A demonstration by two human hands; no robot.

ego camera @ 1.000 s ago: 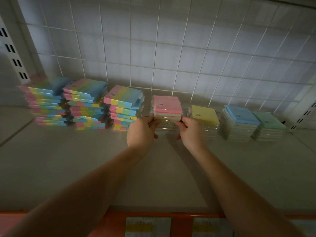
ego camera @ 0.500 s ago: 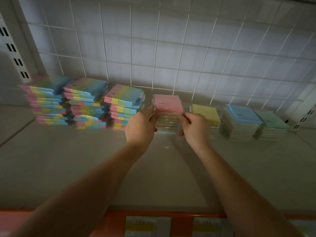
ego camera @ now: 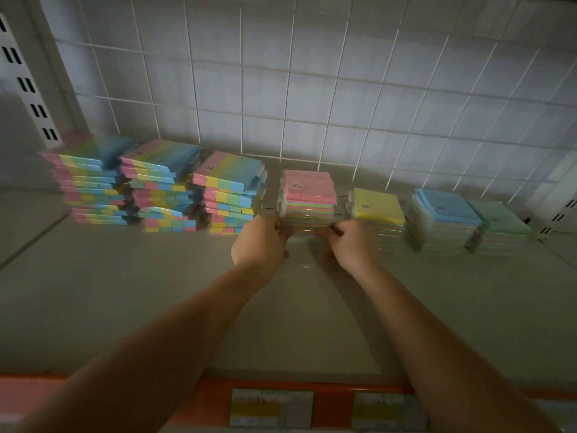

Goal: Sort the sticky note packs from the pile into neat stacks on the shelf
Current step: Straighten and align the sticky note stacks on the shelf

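Note:
A stack of sticky note packs with a pink pack on top (ego camera: 307, 190) stands mid-shelf against the back. My left hand (ego camera: 260, 243) grips its lower left side and my right hand (ego camera: 349, 242) grips its lower right side, fingers curled round the stack's front corners. Left of it stand three stacks of multicolour strip packs (ego camera: 232, 190), (ego camera: 162, 182), (ego camera: 90, 179). To the right are a yellow-topped stack (ego camera: 376, 206), a blue-topped stack (ego camera: 446, 214) and a green-topped stack (ego camera: 499, 221).
The grey shelf board (ego camera: 156, 292) runs toward me, ending in an orange price rail (ego camera: 331, 401) with paper labels. A white wire grid (ego camera: 312, 104) backs the shelf. Slotted uprights (ego camera: 28, 85) stand at both ends.
Both hands slid down from the top of the pink-topped stack to its lower sides. The stack now sits square and a little further back.

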